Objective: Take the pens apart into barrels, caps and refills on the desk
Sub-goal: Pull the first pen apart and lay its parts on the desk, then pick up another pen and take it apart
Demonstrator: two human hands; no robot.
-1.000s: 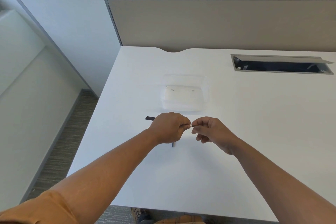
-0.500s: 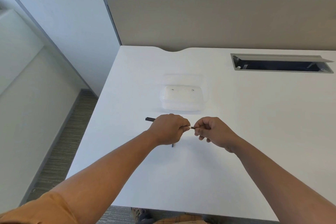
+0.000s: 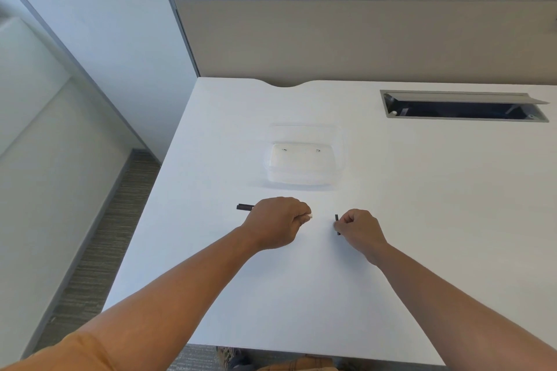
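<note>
Separating now complete on this pen: left hand (image 3: 278, 221) curled into a fist around the barrel (image 3: 245, 207), black end jutting out toward nine o'clock and a whitish tip (image 3: 309, 216) peeking out at three o'clock; right hand (image 3: 358, 227) pinching a short black piece (image 3: 336, 223), probably the cap or a tip section, though too small to tell which, held nearly upright just above the desk (image 3: 422, 220). Hands now clearly apart, where half a second ago knuckles nearly touched and both gripped the same pen in line between them. Judging from that, one joint pulled free, leaving the refill probably inside the barrel. Sitting at twelve o'clock from the hands, a clear plastic box (image 3: 303, 163), apparently empty, unmoved from the earlier view. Missing from sight now, a dark sliver seen earlier below the left hand. Likely next: setting the small piece down on the desk, then drawing out the refill.
</note>
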